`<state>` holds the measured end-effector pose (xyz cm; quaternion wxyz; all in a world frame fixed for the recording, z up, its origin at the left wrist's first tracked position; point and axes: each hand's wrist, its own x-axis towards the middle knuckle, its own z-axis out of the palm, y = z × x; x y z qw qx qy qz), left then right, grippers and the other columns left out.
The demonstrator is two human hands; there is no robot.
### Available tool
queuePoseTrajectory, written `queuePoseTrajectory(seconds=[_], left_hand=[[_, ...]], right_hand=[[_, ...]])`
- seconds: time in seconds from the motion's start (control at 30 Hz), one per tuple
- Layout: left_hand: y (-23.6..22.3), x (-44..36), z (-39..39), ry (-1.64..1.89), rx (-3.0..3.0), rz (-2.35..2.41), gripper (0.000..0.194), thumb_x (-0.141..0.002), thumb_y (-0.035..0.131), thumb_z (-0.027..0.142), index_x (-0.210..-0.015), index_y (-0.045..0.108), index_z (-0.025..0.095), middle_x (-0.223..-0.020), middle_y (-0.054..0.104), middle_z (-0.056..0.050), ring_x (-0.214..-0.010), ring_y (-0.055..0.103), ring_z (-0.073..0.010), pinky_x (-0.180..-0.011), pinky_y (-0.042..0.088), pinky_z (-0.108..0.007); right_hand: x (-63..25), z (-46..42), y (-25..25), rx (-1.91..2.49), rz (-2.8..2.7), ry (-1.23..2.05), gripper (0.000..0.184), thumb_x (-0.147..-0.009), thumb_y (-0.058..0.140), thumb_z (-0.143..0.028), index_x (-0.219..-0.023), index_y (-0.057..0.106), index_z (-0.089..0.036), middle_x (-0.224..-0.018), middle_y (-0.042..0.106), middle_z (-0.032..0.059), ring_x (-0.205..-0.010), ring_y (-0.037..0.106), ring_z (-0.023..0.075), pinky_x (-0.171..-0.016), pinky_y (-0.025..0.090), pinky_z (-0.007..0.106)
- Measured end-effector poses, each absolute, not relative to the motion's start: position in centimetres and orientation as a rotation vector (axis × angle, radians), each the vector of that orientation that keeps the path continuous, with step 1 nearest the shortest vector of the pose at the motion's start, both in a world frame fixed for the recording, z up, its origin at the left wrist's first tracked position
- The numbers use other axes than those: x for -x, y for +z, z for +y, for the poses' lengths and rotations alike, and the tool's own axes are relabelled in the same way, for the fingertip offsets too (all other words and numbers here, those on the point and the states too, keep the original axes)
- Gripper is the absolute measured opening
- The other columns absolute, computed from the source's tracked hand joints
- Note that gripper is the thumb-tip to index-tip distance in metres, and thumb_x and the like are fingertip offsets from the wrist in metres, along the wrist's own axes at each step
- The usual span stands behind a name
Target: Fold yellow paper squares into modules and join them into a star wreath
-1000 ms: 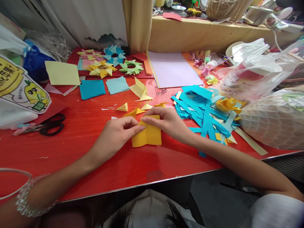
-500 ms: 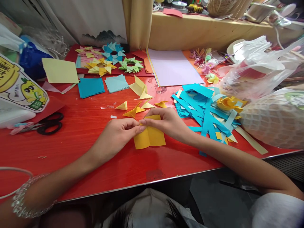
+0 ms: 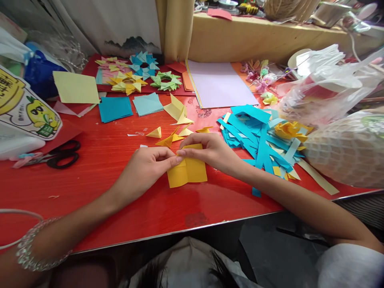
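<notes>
Right now, in the head view, you are holding a yellow paper [image 3: 196, 167] at the centre of the frame, just above or on the red surface [image 3: 90, 196]; you cannot tell from here whether its lower edge is touching. A crease is running down its middle, so the two halves are standing at a slight angle. Your left hand [image 3: 153, 165] is coming in from the lower left, its grip clamping the paper's upper left part between thumb and fingers. Your right hand [image 3: 211, 155] is reaching in from the right, its grip pinching the upper edge, and the two thumbs are meeting near the crease. A clear beaded bracelet [image 3: 39, 252] is circling your left wrist.

Just beyond your fingers, folded yellow pieces [image 3: 168, 140] are lying scattered. Above them, a dark blue stack [image 3: 115, 109] and a light blue stack [image 3: 148, 104] are resting left of centre. Toward the upper left, a yellow ring [image 3: 136, 85], a blue ring [image 3: 153, 66] and a green ring [image 3: 174, 84] are sitting close together. Right of centre, blue strips [image 3: 261, 140] are lying in a heap. At the left, black-handled scissors [image 3: 56, 164] are resting on the surface.
</notes>
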<state>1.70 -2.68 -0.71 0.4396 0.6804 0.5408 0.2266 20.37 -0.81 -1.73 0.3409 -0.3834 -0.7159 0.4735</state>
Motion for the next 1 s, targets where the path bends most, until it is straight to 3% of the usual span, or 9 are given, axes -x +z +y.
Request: queuePoseTrajectory(seconds=[0.4,0.53,0.67,0.8,1.0], left_hand=[[-0.97,-1.86,-2.92,0.594,-1.818,1.364,0.035,-0.08,0.055,0.047,-0.061,0.052,0.019,-0.053,0.042,0.005,-0.05,0.037,-0.0094,-0.047,0.028,-0.022],[-0.87,-1.65,-2.71,0.607,-1.782,1.407,0.033,-0.081,0.053,0.047,-0.064,0.054,0.019,-0.055,0.044,0.004,-0.054,0.039,-0.0102,-0.049,0.03,-0.022],[-0.98,-1.48,-2.32,0.633,-1.738,1.398,0.03,-0.082,0.052,0.047,-0.072,0.06,0.02,-0.069,0.057,0.001,-0.065,0.049,-0.0132,-0.056,0.036,-0.023],[-1.43,-1.48,-2.04,0.754,-1.638,1.32,0.025,-0.08,0.058,0.044,-0.081,0.065,0.02,-0.082,0.066,-0.001,-0.077,0.057,-0.0161,-0.065,0.043,-0.024],[-1.52,-1.3,-1.98,0.908,-1.378,1.185,0.02,-0.079,0.062,0.037,-0.075,0.068,0.018,-0.078,0.065,-0.002,-0.077,0.059,-0.0164,-0.068,0.048,-0.026]], right_hand=[[-20.26,-0.9,-1.77,1.131,-1.777,1.237,0.035,-0.082,0.056,-0.045,-0.07,0.062,-0.013,-0.064,0.051,-0.0009,-0.057,0.04,0.0066,-0.049,0.027,0.021],[-20.3,-0.54,-1.95,1.104,-1.68,1.408,0.03,-0.076,0.065,-0.043,-0.08,0.064,-0.013,-0.075,0.059,0.0021,-0.066,0.051,0.0098,-0.054,0.037,0.021],[-20.27,-0.54,-2.23,1.135,-1.624,1.5,0.031,-0.076,0.065,-0.043,-0.082,0.063,-0.013,-0.073,0.061,0.0035,-0.064,0.055,0.0118,-0.052,0.041,0.023],[-20.3,-0.83,-2.43,1.128,-1.73,1.305,0.03,-0.081,0.06,-0.042,-0.089,0.067,-0.014,-0.077,0.064,0.0042,-0.067,0.056,0.0128,-0.052,0.042,0.023],[-20.61,-1.47,-2.4,1.121,-1.954,0.645,0.031,-0.091,0.047,-0.028,-0.114,0.066,-0.02,-0.09,0.071,0.0035,-0.072,0.061,0.0136,-0.06,0.047,0.026]])
